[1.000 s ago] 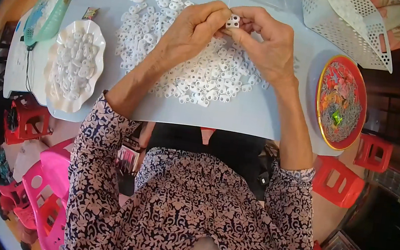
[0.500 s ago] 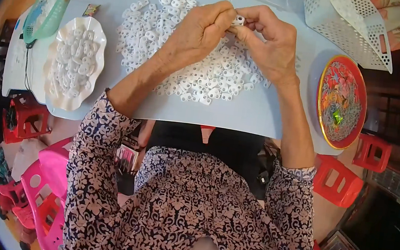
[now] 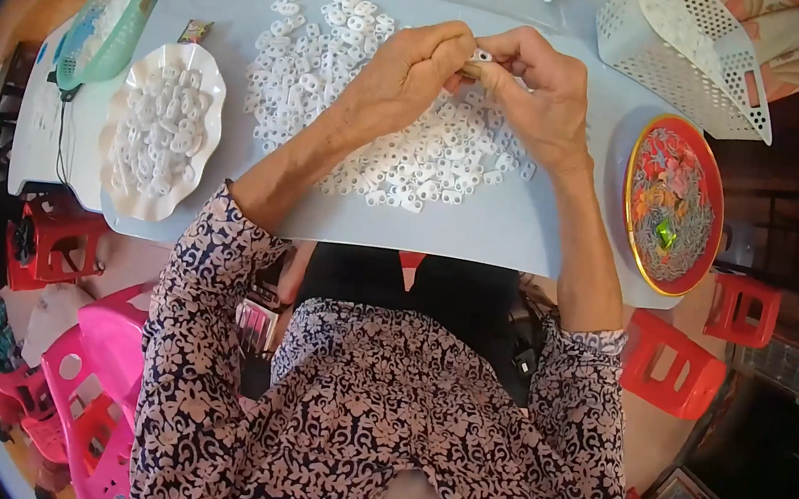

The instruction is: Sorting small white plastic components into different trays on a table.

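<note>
My left hand (image 3: 404, 78) and my right hand (image 3: 539, 94) meet above a grey table (image 3: 483, 230), fingertips pinched together on a small white plastic piece (image 3: 481, 57). Under and around both hands lies a spread heap of small white plastic pieces (image 3: 342, 70). More of these white pieces fill a white scalloped dish (image 3: 161, 129) to the left, apart from my hands.
A round red patterned tray (image 3: 673, 205) sits at the right edge, a white perforated basket (image 3: 688, 50) at the back right, a green basket (image 3: 106, 24) at the far left. Red stools (image 3: 677, 362) and pink plastic chairs (image 3: 94, 381) stand on the floor below.
Both hands stay pinched on the small white piece; they have shifted slightly and the fingers have closed tighter around it. Nothing else has moved.
</note>
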The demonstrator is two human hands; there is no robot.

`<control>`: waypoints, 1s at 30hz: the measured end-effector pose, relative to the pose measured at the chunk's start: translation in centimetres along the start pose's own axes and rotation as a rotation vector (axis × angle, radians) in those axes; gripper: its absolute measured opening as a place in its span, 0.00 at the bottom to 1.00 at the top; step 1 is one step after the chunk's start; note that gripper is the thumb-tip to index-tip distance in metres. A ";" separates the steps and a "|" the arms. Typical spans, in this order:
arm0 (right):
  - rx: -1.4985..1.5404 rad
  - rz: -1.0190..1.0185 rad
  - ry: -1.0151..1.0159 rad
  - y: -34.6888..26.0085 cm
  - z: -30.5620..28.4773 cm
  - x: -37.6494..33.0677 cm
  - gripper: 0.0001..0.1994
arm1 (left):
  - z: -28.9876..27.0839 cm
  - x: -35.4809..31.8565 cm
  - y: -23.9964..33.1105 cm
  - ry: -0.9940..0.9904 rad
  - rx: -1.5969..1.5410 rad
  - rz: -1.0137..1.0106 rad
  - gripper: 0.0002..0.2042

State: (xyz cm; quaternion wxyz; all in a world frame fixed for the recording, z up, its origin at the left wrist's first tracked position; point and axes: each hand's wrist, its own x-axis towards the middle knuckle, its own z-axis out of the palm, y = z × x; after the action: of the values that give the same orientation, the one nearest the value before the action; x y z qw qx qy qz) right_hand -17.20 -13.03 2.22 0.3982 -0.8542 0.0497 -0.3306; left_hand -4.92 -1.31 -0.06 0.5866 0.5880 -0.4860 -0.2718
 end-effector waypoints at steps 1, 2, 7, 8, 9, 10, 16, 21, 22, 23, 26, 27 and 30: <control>0.107 0.144 -0.058 -0.2 -0.2 0.1 0.08 | -0.1 0.1 0.1 -0.015 -0.010 -0.020 0.16; 0.214 0.289 -0.116 -0.4 -0.4 0.1 0.07 | -0.2 0.2 0.1 -0.015 -0.010 -0.017 0.16; 0.421 0.294 -0.065 1.5 -0.1 0.1 0.07 | -0.2 0.6 -0.1 0.004 -0.008 -0.018 0.16; 0.458 0.317 -0.070 1.5 -0.2 0.2 0.08 | -0.4 0.6 0.0 0.005 -0.010 -0.015 0.16; 0.453 0.315 -0.070 1.4 -0.2 0.3 0.08 | -0.5 0.6 0.2 0.000 -0.003 -0.024 0.15; 0.457 0.343 -0.059 1.2 -0.1 0.2 0.07 | -0.5 0.6 0.2 -0.009 0.005 -0.039 0.15; 0.510 0.439 0.009 1.3 0.2 -0.1 0.06 | -0.4 0.4 0.7 -0.005 0.087 0.010 0.11; 0.485 0.454 0.007 1.3 0.8 -0.4 0.06 | -0.3 -0.4 -0.4 -0.020 0.051 -0.114 0.08; 0.478 0.449 0.010 0.9 0.6 -0.3 0.06 | -0.2 -0.5 -0.5 0.002 -0.048 -0.175 0.08; 0.329 0.416 0.029 0.5 0.4 -0.2 0.05 | -0.2 -0.5 -0.4 -0.002 -0.044 -0.146 0.09; 0.236 0.262 0.275 -0.4 -1.2 1.1 0.04 | -0.6 -0.2 -0.3 0.033 -0.064 -0.069 0.11; 0.154 0.207 0.301 -0.6 -2.8 2.0 0.04 | -1.0 -0.3 0.0 0.059 -0.027 -0.048 0.13; -0.094 0.137 0.330 -0.1 -9.4 3.7 0.05 | -1.4 -0.1 0.4 0.115 -0.031 -0.050 0.15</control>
State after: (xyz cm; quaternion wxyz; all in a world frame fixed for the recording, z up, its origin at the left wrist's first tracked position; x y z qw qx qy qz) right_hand -20.00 -20.34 8.58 0.3657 -0.8008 0.1878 -0.4356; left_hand -3.82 -0.58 0.52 0.6156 0.6055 -0.4323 -0.2599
